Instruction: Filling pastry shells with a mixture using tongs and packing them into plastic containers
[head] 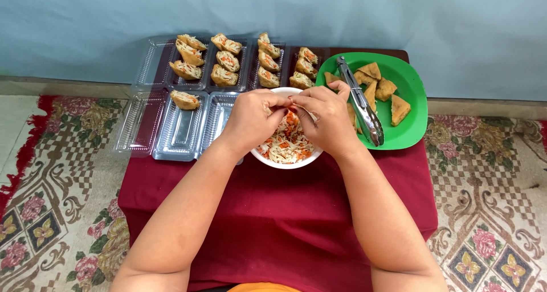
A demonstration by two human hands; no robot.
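My left hand (251, 118) and my right hand (326, 116) meet above a white bowl (285, 162) of shredded white and orange vegetable filling (288, 144). The fingertips of both hands pinch together around something small over the bowl; what it is stays hidden by the fingers. The bowl stands on a low table covered with a dark red cloth (273, 206). Metal tongs (360, 101) lie on a green plate (413, 118) just right of my right hand, beside several fried triangular pieces (399, 108).
Clear plastic trays (179, 129) lie at the back left; several hold stuffed fried pieces (225, 58), one piece (185, 100) sits alone in a nearer tray. A patterned floral carpet (62, 201) surrounds the table. A pale blue wall (273, 13) rises behind.
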